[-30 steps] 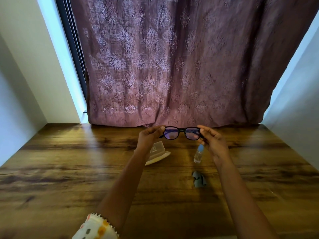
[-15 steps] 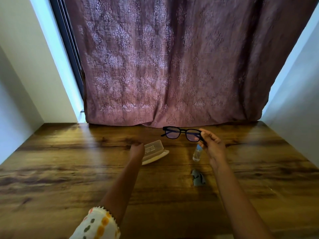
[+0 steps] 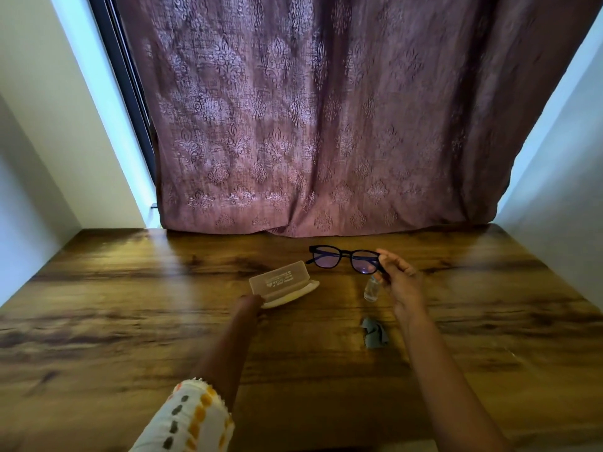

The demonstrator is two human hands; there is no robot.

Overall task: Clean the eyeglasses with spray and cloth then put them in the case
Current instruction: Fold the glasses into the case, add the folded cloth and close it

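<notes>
Head view. The eyeglasses have a thin black full-rim frame with rounded-rectangular lenses showing a violet tint. They are held in the air above the far part of the wooden table, lenses facing the camera, frame roughly level.

The right hand pinches the frame at its right end between thumb and fingertips; no other support is visible.

The left hand is at the near-left corner of the case. It is blurred and its fingers are hidden, so its grip cannot be determined.

The case lies open on the table, left of the eyeglasses: cream base, translucent lid raised, printed text on the lid.

A small clear spray bottle stands just beside the right hand. A crumpled grey-green cloth lies nearer the camera.

A patterned mauve curtain hangs behind the table.
</notes>
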